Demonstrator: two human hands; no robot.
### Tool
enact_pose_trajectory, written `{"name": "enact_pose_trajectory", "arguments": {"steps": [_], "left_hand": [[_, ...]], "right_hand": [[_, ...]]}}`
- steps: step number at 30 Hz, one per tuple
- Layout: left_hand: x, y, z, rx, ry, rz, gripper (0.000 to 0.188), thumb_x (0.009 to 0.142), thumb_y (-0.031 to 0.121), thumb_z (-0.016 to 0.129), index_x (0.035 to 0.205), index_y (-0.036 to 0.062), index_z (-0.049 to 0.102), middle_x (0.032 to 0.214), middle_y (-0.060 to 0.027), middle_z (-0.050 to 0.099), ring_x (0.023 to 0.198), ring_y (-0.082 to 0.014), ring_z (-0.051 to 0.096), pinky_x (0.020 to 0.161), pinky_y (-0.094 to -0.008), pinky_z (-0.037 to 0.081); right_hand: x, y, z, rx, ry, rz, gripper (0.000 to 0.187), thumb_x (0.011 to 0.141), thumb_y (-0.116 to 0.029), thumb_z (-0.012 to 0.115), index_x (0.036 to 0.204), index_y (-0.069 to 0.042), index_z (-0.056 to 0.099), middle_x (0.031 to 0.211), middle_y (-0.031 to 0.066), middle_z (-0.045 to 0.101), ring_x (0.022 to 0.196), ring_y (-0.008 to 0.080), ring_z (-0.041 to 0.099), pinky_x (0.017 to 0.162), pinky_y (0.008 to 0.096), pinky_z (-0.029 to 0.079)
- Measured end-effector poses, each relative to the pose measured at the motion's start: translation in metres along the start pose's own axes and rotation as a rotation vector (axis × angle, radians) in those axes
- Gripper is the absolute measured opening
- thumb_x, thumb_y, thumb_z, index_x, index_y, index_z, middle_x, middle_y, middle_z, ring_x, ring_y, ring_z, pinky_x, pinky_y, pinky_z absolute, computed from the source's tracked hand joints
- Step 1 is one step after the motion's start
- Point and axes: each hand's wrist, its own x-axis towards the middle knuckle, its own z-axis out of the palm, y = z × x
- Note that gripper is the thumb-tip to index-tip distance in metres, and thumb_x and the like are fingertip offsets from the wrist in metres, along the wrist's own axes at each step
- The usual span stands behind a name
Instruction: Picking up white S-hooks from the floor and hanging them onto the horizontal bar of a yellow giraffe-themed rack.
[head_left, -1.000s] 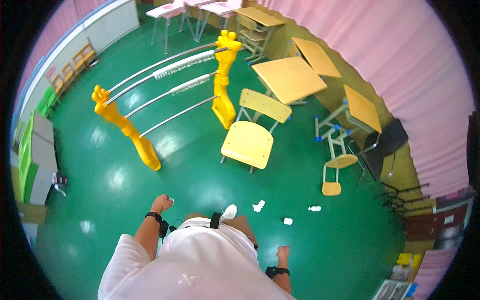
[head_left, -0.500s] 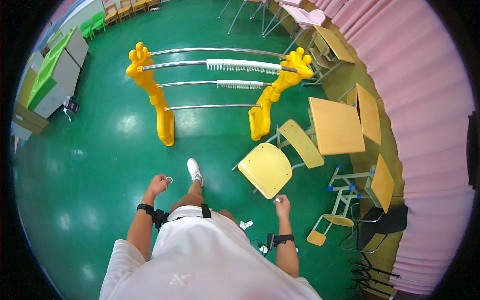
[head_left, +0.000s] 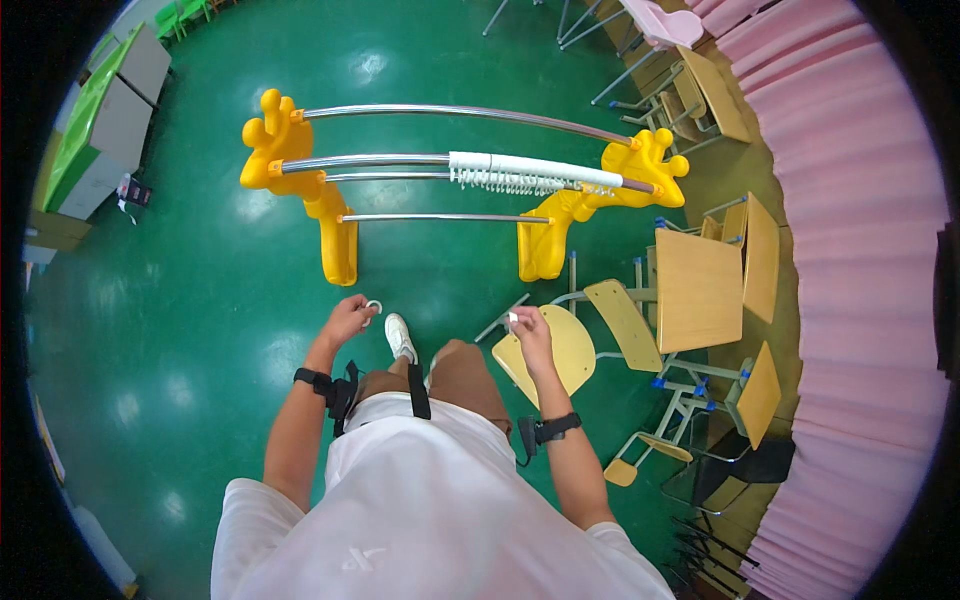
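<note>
My left hand (head_left: 350, 317) is closed on a white ring (head_left: 375, 307) that sticks out beyond the fingertips. Between the fingers of my right hand (head_left: 533, 330) is a small white piece (head_left: 514, 318), too small to name. In front of me stands a rack with yellow giraffe-shaped posts and metal bars (head_left: 400, 160). A tight row of white rings with small eyelets (head_left: 530, 174) covers the right part of the nearer upper bar. Both hands are apart from the rack; the right one appears over a yellow chair seat (head_left: 560, 350).
Right of the rack stand wooden desks (head_left: 700, 290) and tipped chairs (head_left: 650, 445), with a pink curtain (head_left: 850, 250) beyond. A black chair (head_left: 745, 470) is at the lower right. Green-topped white cabinets (head_left: 125, 120) line the left. The green floor (head_left: 180, 330) reflects light.
I have moved closer to the rack, which looks larger. Both hands have risen toward it, and my right hand has come inward, each with its white piece still held.
</note>
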Motion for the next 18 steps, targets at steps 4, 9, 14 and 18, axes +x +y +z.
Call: {"name": "enact_pose_trajectory", "arguments": {"steps": [4,9,14,18], "left_hand": [[0.032,0.022,0.012,-0.082,-0.003,0.050,0.021,0.086,0.023,0.065,0.077,0.0061,0.056,0.064,0.0015,0.051,0.056,-0.0086,0.047,0.050,-0.0253,0.038],[0.068,0.049,0.032,0.109,0.204,0.059,0.025,0.081,0.024,0.069,0.075,0.0029,0.059,0.059,0.0007,0.049,0.055,-0.0098,0.042,0.050,-0.0292,0.035],[0.090,0.082,0.047,0.111,0.306,0.048,0.024,0.079,0.024,0.072,0.076,0.0029,0.063,0.058,0.0018,0.047,0.057,-0.0077,0.039,0.050,-0.0289,0.034],[0.118,0.079,0.058,0.037,0.345,0.024,0.021,0.077,0.022,0.074,0.077,0.0031,0.064,0.058,0.0031,0.045,0.057,-0.0067,0.038,0.049,-0.0279,0.032]], "right_hand": [[0.058,-0.009,0.022,0.053,-0.058,0.029,0.029,0.084,0.002,0.058,0.111,-0.001,0.049,0.092,0.0082,0.066,0.089,0.0151,0.062,0.076,0.0254,0.047],[0.135,0.007,0.042,0.106,-0.088,0.080,0.025,0.082,0.003,0.062,0.105,0.001,0.052,0.096,0.0126,0.066,0.092,0.0194,0.064,0.081,0.0278,0.049],[0.199,-0.010,0.064,0.388,-0.146,0.323,0.021,0.083,0.001,0.062,0.102,0.001,0.054,0.100,0.0128,0.064,0.095,0.0196,0.064,0.078,0.0319,0.055],[0.245,0.004,0.084,0.368,-0.091,0.314,0.023,0.084,0.000,0.061,0.106,0.000,0.054,0.101,0.0115,0.063,0.095,0.0208,0.064,0.079,0.0337,0.055]]}}
